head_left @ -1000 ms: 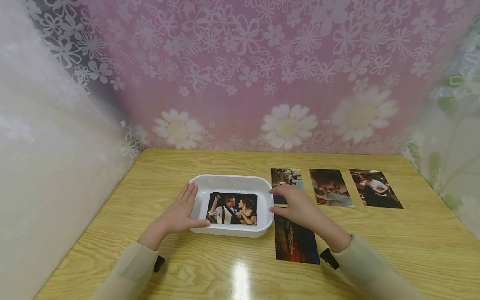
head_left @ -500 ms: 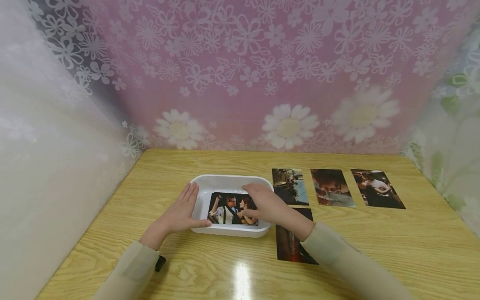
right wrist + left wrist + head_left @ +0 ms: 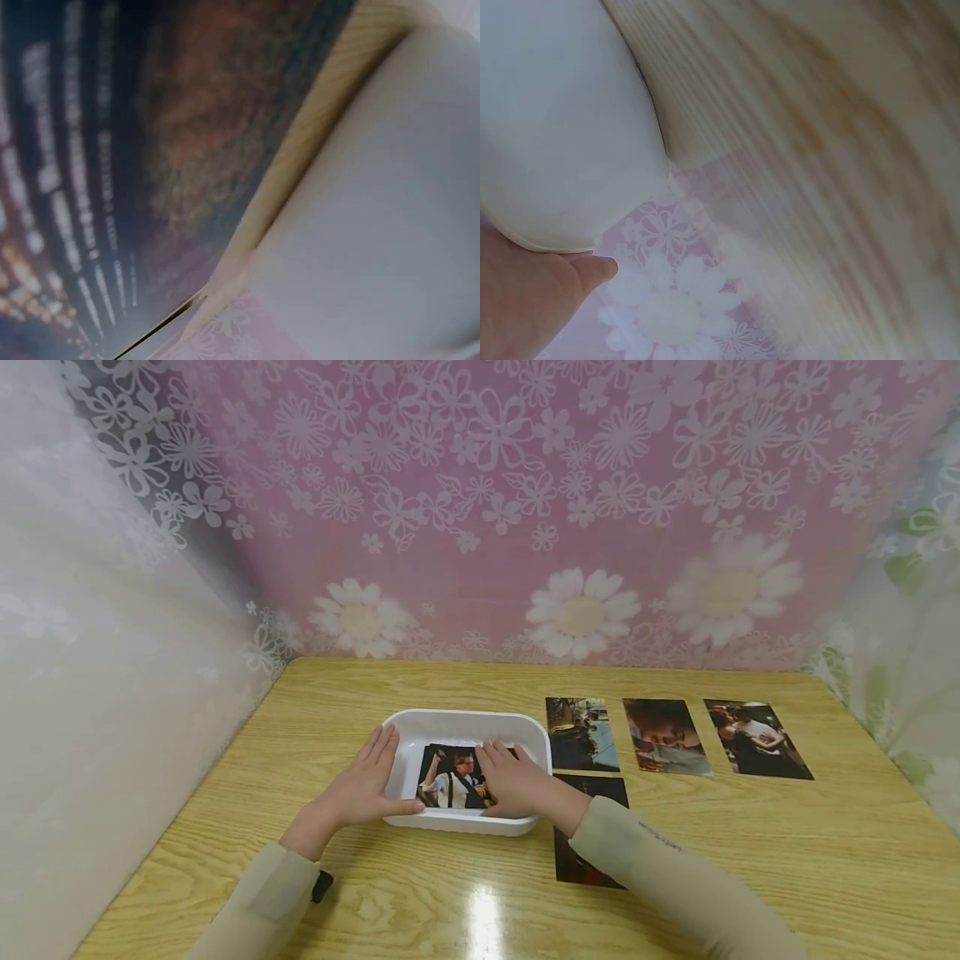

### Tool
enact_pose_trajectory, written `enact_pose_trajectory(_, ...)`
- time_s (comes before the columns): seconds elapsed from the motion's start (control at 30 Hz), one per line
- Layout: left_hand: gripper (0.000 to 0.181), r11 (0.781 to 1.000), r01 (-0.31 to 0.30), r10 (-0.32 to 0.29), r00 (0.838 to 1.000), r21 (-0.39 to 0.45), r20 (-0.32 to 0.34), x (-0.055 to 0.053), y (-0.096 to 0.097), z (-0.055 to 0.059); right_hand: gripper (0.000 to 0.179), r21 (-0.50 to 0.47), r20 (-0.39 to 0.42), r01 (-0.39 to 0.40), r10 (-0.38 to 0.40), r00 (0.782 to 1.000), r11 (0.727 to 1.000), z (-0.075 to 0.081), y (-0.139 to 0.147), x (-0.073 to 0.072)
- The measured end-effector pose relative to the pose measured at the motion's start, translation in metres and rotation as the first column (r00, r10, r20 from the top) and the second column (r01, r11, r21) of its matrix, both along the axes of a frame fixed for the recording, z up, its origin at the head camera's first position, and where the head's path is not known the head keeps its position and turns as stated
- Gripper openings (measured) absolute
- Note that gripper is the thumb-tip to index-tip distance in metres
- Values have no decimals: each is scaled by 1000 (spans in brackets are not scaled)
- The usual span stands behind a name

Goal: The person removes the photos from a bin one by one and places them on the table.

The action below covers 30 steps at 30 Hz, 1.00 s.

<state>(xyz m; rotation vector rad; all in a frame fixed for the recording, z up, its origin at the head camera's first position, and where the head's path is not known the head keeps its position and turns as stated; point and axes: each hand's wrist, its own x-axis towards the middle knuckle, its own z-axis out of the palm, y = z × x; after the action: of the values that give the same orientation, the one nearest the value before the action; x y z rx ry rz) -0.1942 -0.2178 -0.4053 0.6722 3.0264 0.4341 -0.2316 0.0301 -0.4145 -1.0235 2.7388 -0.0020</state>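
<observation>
A white plastic tray [image 3: 472,720] stands on the table, with a stack of photos inside. The top photo [image 3: 447,779] shows two figures, its right part covered by my right hand. My left hand [image 3: 358,787] rests at the tray's left end, fingers along the rim and thumb stretched over the front edge; in the left wrist view a thumb [image 3: 592,271] lies against the tray wall [image 3: 562,127]. My right hand [image 3: 516,783] reaches into the tray and lies across the photo, fingers at its far edge and thumb near its front edge.
Right of the tray lies a row of photos: a deck scene [image 3: 581,735], a close-up [image 3: 667,737] and a couple [image 3: 759,739]. A dark photo [image 3: 581,852] lies nearer, partly under my right forearm; it looms large in the right wrist view. A patterned curtain [image 3: 465,527] hangs behind the table [image 3: 405,902].
My right hand has moved left from the tray's right rim into the tray and down onto the top photo, covering its right part. My left hand stays at the left end.
</observation>
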Motion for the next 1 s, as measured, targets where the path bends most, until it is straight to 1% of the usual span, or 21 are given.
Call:
enact_pose_trajectory(0.23,112,1000,3,-3,1000,-4,-7,0,1,0,98,33,23,110,-110,994,993,1,-1,0)
enact_pose_trajectory(0.4,113,1000,2,-2,1000,-4,-8,0,1,-1,98,59,20,113,-114,993,992,0,-1,-3)
enact_pose_trajectory(0.57,114,1000,2,-2,1000,0,-9,0,0,-1,102,59,-46,114,-111,993,992,0,-3,-6)
enact_pose_trajectory(0.63,114,1000,3,-3,1000,2,-11,0,0,-1,103,57,-61,121,-117,991,991,1,-4,-7)
enact_pose_trajectory(0.87,113,1000,0,0,1000,-9,-6,0,0,0,108,54,-32,152,-150,988,987,4,-4,-9)
enact_pose_trajectory(0.97,113,1000,-3,3,1000,-15,-9,0,0,0,107,25,-34,159,-158,987,987,4,-4,-9)
enact_pose_trajectory(1.0,112,1000,-3,3,1000,-15,-10,0,0,-1,105,15,-37,160,-159,987,987,3,-4,-9)
